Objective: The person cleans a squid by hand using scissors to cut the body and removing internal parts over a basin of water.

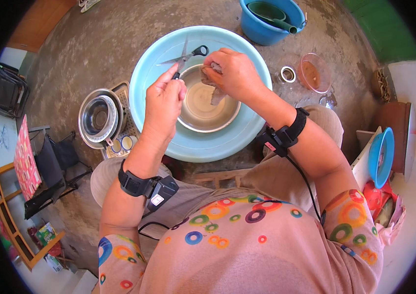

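My left hand [166,93] is closed on one black handle of a pair of scissors [183,59], whose blades stand spread apart over the left part of a large light-blue plastic basin [145,121]. The other handle points towards my right hand [231,71]. That hand pinches a crumpled, brownish wet cloth [218,96], part of which hangs down from the fingers. Beneath the cloth, a round metal bowl [208,126] with shallow cloudy water sits inside the basin. The cloth's upper part is hidden in my right hand.
Nested metal bowls [99,119] and two cups [121,144] stand on a perforated tray [121,92] at left. A blue bucket [263,31] holding a green dipper is at the top. A jar [287,74] and a clear pinkish bowl [315,73] stand on the wet floor at right.
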{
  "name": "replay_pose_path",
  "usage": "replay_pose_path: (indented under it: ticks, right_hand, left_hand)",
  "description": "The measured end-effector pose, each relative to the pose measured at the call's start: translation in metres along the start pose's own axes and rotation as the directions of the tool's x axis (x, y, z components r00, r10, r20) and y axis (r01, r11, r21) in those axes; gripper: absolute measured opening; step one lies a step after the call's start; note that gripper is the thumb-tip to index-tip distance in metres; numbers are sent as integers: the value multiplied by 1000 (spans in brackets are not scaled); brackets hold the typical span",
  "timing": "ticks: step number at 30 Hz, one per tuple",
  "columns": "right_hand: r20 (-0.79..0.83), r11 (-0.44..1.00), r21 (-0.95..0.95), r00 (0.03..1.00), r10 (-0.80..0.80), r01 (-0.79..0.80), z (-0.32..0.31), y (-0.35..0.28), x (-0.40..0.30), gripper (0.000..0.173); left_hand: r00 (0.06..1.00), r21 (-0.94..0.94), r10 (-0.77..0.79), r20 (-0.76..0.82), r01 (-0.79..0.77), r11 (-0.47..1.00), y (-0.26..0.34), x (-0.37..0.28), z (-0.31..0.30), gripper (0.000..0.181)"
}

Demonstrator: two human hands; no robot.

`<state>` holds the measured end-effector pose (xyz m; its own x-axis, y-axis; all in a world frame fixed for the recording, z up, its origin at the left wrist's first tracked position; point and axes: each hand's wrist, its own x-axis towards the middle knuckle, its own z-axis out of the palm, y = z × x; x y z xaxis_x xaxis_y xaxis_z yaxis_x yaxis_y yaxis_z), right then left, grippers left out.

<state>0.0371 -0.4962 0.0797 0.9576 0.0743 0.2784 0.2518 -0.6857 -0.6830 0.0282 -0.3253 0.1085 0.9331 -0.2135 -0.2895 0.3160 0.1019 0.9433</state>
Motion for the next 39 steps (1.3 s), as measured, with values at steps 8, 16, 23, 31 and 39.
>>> replay_pose_path:
  ticks: [8,16,23,31,39]
  right_hand:
    - [517,931,-345,803,296,-121,62,102,-1,25]
    - [411,825,-563,848,335,-53,142,154,-75,37]
    - [820,866,-497,362,444,63,157,154,-74,32]
    - [632,783,-612,665,399,112,165,147,-100,24]
    - [601,898,-336,799,-28,284,120,131,-31,20]
  left_hand:
    - [1000,-248,-3,15,6,969,25,-2,-19,42]
    - [999,-354,28,16,-20,935,37,-9,-38,42]
    - [998,-350,-8,63,29,936,38,-8,-47,45]
    - [998,-361,-30,61,50,931,37,-10,-42,43]
    - [997,-305,13,73,10,952,34,-6,-38,44]
